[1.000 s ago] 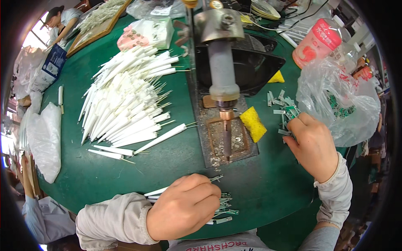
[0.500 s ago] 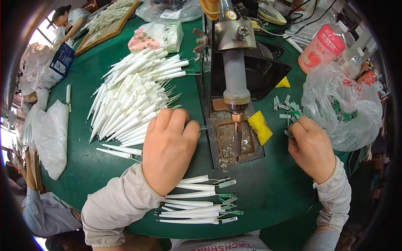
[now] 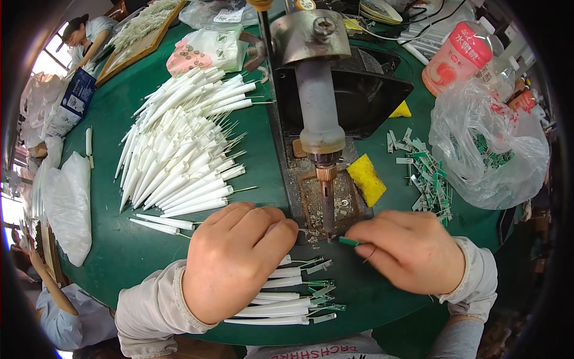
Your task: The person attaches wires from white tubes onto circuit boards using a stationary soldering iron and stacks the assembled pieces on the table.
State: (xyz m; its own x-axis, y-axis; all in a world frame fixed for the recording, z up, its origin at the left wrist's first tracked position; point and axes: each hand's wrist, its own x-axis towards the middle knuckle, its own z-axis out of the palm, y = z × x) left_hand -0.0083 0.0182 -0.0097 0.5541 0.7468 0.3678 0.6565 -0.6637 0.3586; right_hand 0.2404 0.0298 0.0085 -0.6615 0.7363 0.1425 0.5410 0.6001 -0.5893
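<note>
Right hand (image 3: 412,251): fingers pinched narrow on a small green circuit strip (image 3: 348,241), held at the tip of the soldering iron (image 3: 327,206).
Left hand (image 3: 236,260): fingers curled down together over the near end of a white tube, at the front edge of the metal base plate (image 3: 311,200); the tube itself is hidden under the hand, so I cannot tell how firm the grip is.
Soldering iron: fixed upright in a grey holder (image 3: 317,102), tip pointing down to the stained plate; a yellow sponge (image 3: 366,178) lies just beside it, on the right.
Finished pieces (image 3: 287,296): a small row of white tubes with green strips on their ends, between the two forearms, near the edge of the green counter (image 3: 119,251).
Waiting tubes (image 3: 179,149): a large heap of white tubes with bare wires, on the left side of the counter, far more than the finished row.
Loose strips (image 3: 427,176): scattered green strips on the right, next to a clear plastic bag (image 3: 487,149) that holds more of them.
Progress: judging by the two heaps, only a small part is done; most of the tubes are still to be joined.
Around: a pink bottle (image 3: 457,57) at the far right; another person (image 3: 86,33) works at the far left.
</note>
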